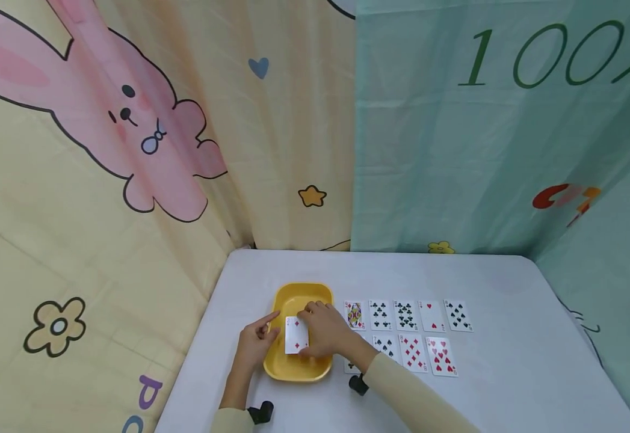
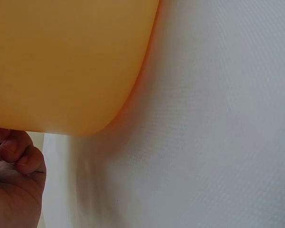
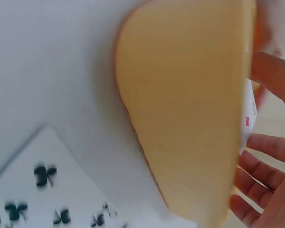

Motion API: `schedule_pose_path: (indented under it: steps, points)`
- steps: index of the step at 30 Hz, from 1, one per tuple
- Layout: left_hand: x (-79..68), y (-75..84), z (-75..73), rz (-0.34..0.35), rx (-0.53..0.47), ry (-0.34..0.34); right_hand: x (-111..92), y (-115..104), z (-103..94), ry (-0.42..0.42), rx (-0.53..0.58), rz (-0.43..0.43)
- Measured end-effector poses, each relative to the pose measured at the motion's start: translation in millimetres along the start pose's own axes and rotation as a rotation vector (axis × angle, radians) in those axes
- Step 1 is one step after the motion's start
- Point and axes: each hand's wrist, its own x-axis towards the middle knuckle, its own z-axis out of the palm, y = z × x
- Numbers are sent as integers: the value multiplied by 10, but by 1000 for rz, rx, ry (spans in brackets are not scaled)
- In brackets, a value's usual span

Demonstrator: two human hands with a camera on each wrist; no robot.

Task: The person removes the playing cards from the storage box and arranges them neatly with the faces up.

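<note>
A playing card, the two of diamonds (image 1: 296, 341), is face up within the yellow tray (image 1: 295, 371). My right hand (image 1: 324, 331) reaches over the tray's right side and grips the card along its right edge, fingers at the top and thumb at the bottom. In the right wrist view, part of the card (image 3: 248, 116) shows between thumb and fingers, beyond the tray wall. At the tray's left rim is my left hand (image 1: 255, 344), index finger extended and thumb close to the card's left edge. In the left wrist view its other fingers (image 2: 29, 159) are loosely curled beyond the tray wall.
Right of the tray, face-up cards lie in two rows on the white table (image 1: 509, 373); the back row includes the two of hearts (image 1: 431, 316). My right forearm partly covers the front row, which ends with a hearts card (image 1: 441, 357). Curtains hang behind the table.
</note>
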Motion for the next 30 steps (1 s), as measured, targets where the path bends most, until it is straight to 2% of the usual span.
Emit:
schedule_pose_path:
  steps: [6, 12, 16, 20, 30]
  points:
    - [12, 3, 5, -1, 25, -19, -255, 337, -312, 71, 99, 82]
    - [21, 22, -21, -11, 23, -14, -605, 713, -554, 160, 103, 150]
    - [18, 7, -39, -19, 22, -20, -838, 919, -648, 184, 60, 189]
    - [13, -17, -53, -21, 20, -18, -1037, 1082, -737, 206, 42, 194]
    - [18, 0, -27, 13, 23, -24, -1408, 1375, -888, 240, 7, 227]
